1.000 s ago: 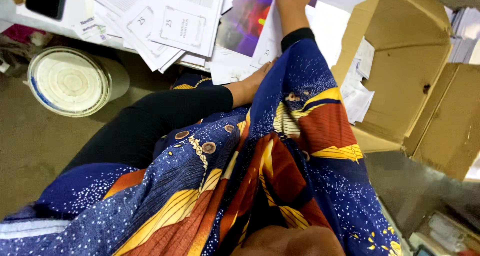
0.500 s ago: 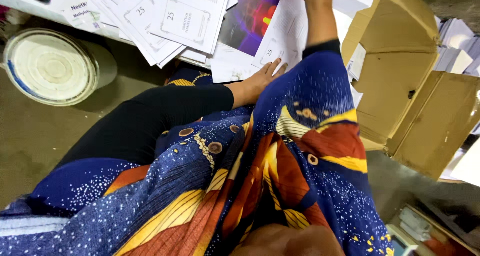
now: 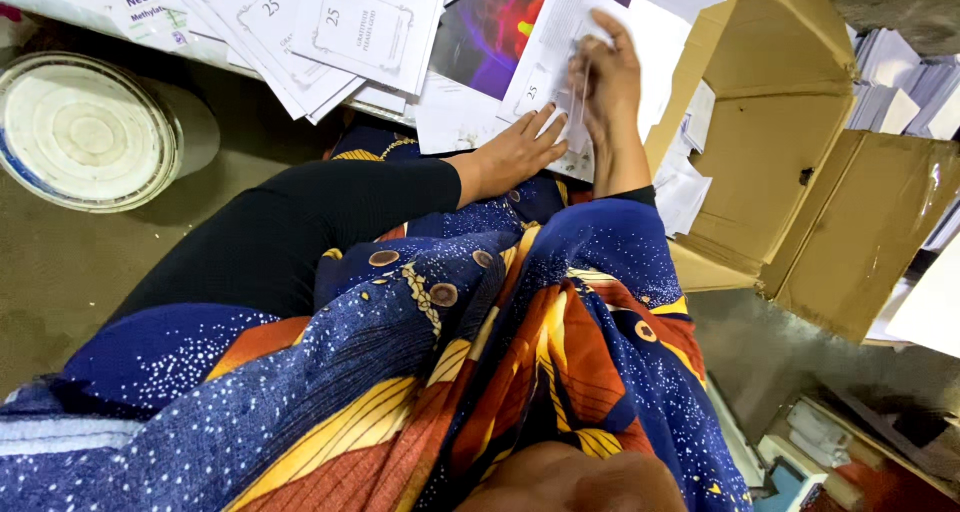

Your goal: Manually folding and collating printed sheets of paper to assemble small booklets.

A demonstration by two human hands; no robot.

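White paper is what I have under both hands: a printed sheet (image 3: pixel 560 62) lying on the spread of papers at the tabletop edge, just left of the open carton. My right hand (image 3: pixel 605 82) rests on it with fingers stretched flat along its length, pressing rather than gripping. My left hand (image 3: pixel 515 154) lies open, palm down, on the sheet's near corner, fingers spread, holding nothing.

A second ago my right arm reached far up past this sheet, the hand out of view, and my left hand lay lower, short of the paper. Now the right hand has drawn back onto the sheet and the left has slid up to meet it, so both hands pin the same page; I judge I am squaring or freeing it from the pile.

Left of the carton, beyond the sheet, a purple printed picture (image 3: pixel 490 32) shows under the pages, and farther left lie overlapping bordered cards (image 3: pixel 365 27).

The carton (image 3: pixel 770 142) is brown cardboard, flaps open, on its side; loose white slips (image 3: pixel 690 172) spill at its mouth, its depths look bare. Right of it stand stacks of white paper (image 3: pixel 900 82). Far left of the carton, on the floor, a white bucket (image 3: pixel 85 132) sits with its lid on, contents hidden.
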